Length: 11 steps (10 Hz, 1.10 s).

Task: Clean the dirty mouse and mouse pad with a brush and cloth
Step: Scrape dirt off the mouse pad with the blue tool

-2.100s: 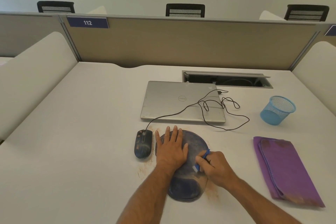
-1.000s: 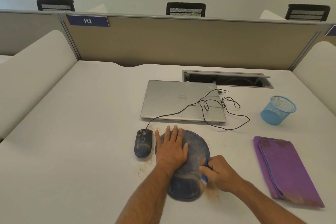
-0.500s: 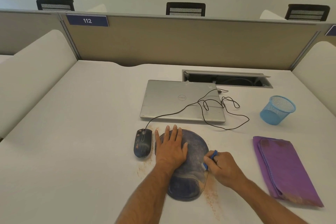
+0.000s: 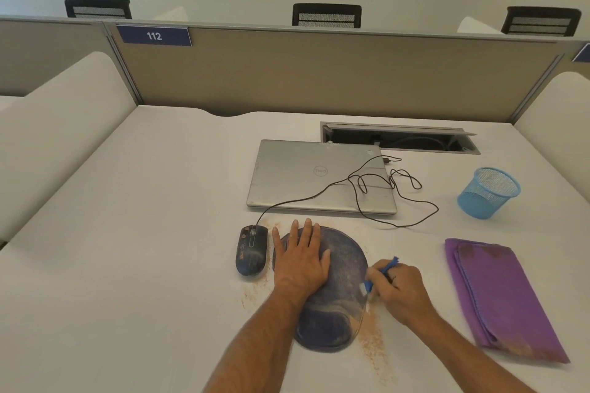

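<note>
Pressing flat on the left half of the dark blue mouse pad, the left hand lies palm down with its fingers straight and slightly spread, pointing toward twelve o'clock. The right hand sits at the pad's three o'clock edge, its fingers curled round and pinching a small blue brush; the handle tip sticks out above the knuckles toward one o'clock and the pale bristle end meets the pad's right rim. Reddish-brown dust lies scattered on the white worktop around the pad, thickest at its five o'clock and seven o'clock sides. The dark, smudged mouse rests just beside the pad at nine o'clock, apart from the left hand, its black cable running up over the closed silver laptop that lies at twelve o'clock from the pad. The folded purple cloth, stained brown near its front and back ends, lies well apart at three o'clock, and a blue mesh cup stands beyond it at two o'clock.
</note>
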Motion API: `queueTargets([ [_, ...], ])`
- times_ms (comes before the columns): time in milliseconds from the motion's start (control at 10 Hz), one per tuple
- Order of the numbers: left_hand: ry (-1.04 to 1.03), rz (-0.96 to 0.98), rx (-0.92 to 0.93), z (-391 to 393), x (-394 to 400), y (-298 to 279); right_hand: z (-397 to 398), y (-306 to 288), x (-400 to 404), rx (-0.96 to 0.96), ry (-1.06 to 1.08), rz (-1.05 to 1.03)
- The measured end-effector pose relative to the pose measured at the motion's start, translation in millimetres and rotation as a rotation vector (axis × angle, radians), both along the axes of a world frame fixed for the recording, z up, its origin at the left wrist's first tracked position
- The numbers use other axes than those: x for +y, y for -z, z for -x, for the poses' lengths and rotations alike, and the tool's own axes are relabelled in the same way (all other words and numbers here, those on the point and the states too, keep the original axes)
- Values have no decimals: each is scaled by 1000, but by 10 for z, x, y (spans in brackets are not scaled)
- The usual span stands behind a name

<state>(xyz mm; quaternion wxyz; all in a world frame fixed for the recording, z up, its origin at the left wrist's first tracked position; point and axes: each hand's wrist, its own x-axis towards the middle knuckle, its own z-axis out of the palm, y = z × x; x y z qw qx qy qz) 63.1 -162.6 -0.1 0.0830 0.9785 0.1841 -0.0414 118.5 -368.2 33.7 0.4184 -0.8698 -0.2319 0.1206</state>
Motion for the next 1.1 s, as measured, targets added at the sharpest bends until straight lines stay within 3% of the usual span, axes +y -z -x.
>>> queueTargets([
  [200,-1,2,-4,-6,0,6,134,-23,-54,28,-61,112],
  [400,4,2,-1,-9,2,17,108,-85,-130,-37,87,-38],
  [500,1,1,-2,-10,5,17,190,-66,-148,-66,-77,84],
  [600,-2,-1,-1,-8,2,14,220,-77,-170,24,-168,103],
  [800,-2,-4,3,-8,0,22,131,-106,-156,-77,16,-3],
  [900,-2,-8,3,-9,2,18,145,-29,-163,9,-123,91],
  [1000,-2,-7,7,-12,6,15,96,-40,-162,46,-89,38],
  [1100,1,-5,9,-15,7,25,-41,-119,-74,-34,69,-9],
])
